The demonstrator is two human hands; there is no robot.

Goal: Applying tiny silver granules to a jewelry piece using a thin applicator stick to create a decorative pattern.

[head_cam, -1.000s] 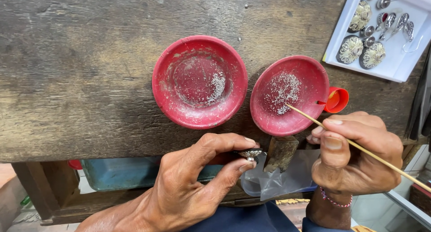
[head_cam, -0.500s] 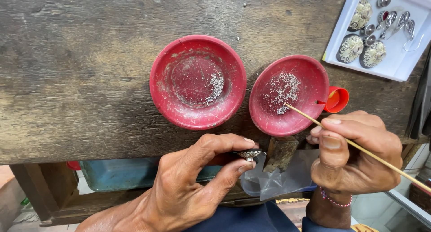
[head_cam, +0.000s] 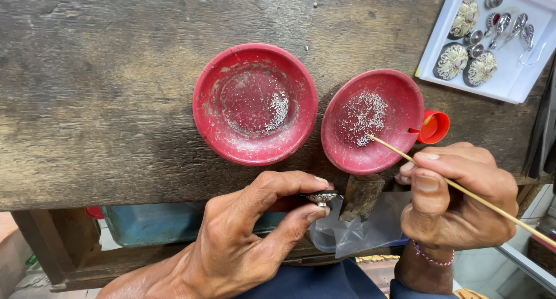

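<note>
2 red dishes [head_cam: 255, 105] of tiny silver beads sit unmoved. Left hand [head_cam: 249, 235] keeps its pinch on the small silver ornament [head_cam: 320, 197] at the bench edge; right hand [head_cam: 457, 195] grips the thin stick [head_cam: 463, 189], tip barely shifted, poised over the right dish [head_cam: 370, 119].

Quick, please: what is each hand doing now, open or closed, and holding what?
Left hand: closed, pinching a small silver ornament.
Right hand: closed, holding a thin wooden stick.
</note>
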